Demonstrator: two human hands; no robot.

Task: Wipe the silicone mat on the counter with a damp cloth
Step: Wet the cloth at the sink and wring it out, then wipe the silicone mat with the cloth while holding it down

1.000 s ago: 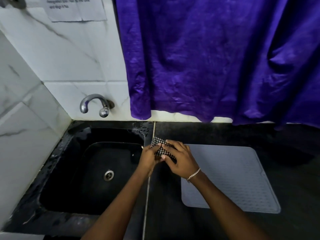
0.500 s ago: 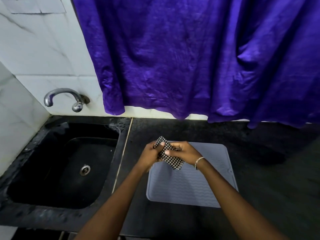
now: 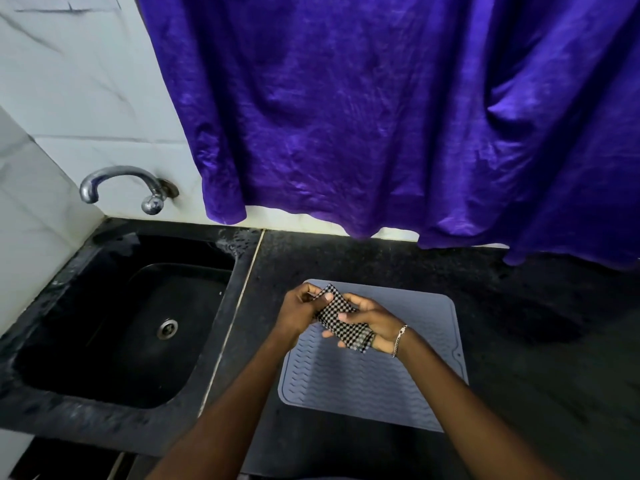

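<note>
A grey silicone mat (image 3: 374,379) with a wavy ridged surface lies flat on the black counter, right of the sink. Above its far left part I hold a black-and-white checked cloth (image 3: 341,322) in both hands. My left hand (image 3: 299,315) pinches the cloth's upper end, thumb on top. My right hand (image 3: 372,323), with a bracelet at the wrist, grips the lower part, which drapes over its fingers. Whether the cloth touches the mat I cannot tell. My forearms hide the mat's near left corner.
A black sink (image 3: 121,327) with a metal drain lies to the left, a chrome tap (image 3: 121,185) on the white tiled wall above it. A purple curtain (image 3: 398,116) hangs over the back of the dark counter (image 3: 536,341).
Both hands carried the cloth from the seam beside the sink rightward over the mat. The cloth has opened out longer between the hands. The view has panned right.
</note>
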